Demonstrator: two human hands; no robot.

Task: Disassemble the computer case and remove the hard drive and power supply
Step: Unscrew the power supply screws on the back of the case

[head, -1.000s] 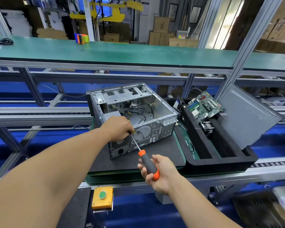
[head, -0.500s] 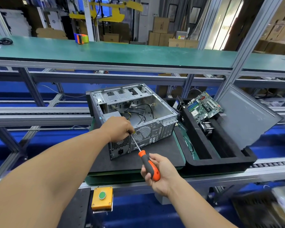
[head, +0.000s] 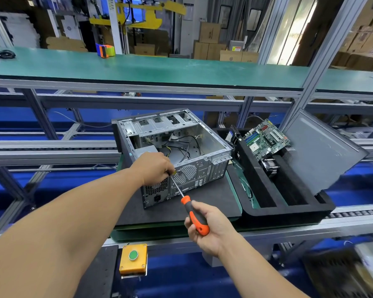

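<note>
A dark foam mat (head: 202, 203) is laid on the conveyor table (head: 353, 220). The opened computer case (head: 202, 168) is stood on this mat. Just beside it, to the right, a black foam tray (head: 289, 209) is placed on the table.

Open grey computer case (head: 181, 147) on its side, power supply (head: 145, 150) inside
</note>
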